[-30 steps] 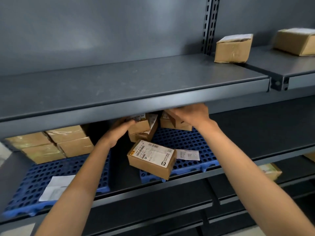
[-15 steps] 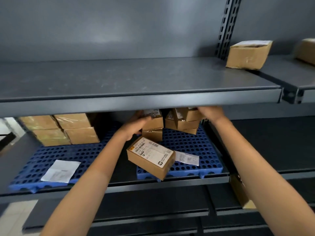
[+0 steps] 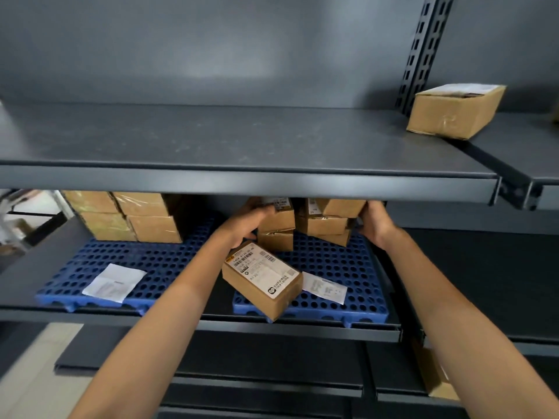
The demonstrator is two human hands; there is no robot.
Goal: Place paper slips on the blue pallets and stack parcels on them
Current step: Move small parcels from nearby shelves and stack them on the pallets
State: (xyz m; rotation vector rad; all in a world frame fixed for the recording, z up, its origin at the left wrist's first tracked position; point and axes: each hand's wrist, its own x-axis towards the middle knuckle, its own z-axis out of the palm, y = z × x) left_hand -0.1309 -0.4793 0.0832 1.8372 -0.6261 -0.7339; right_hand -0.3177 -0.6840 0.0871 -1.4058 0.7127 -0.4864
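Two blue pallets lie on the middle shelf. The left pallet [image 3: 157, 261] carries a paper slip [image 3: 113, 282] and stacked parcels [image 3: 127, 217] at its back. On the right pallet [image 3: 335, 267] lies another paper slip [image 3: 325, 287]. A labelled parcel [image 3: 263, 279] rests tilted over that pallet's front left corner. At its back stand two small stacks. My left hand [image 3: 249, 220] grips the left stack [image 3: 276, 229] from the left. My right hand [image 3: 373, 222] holds the top parcel [image 3: 343, 207] of the right stack [image 3: 326, 225] from the right. The upper shelf hides the stack tops.
The grey upper shelf [image 3: 242, 182] hangs just above my hands. A taped box [image 3: 453, 111] sits on the shelf at upper right. Dark shelf surface extends right of the right pallet. Another box [image 3: 432, 373] shows on a lower shelf at the right.
My right hand has set its parcel on the right back stack and slid to that stack's right side. My left hand stays on the left stack. The view shifted left.
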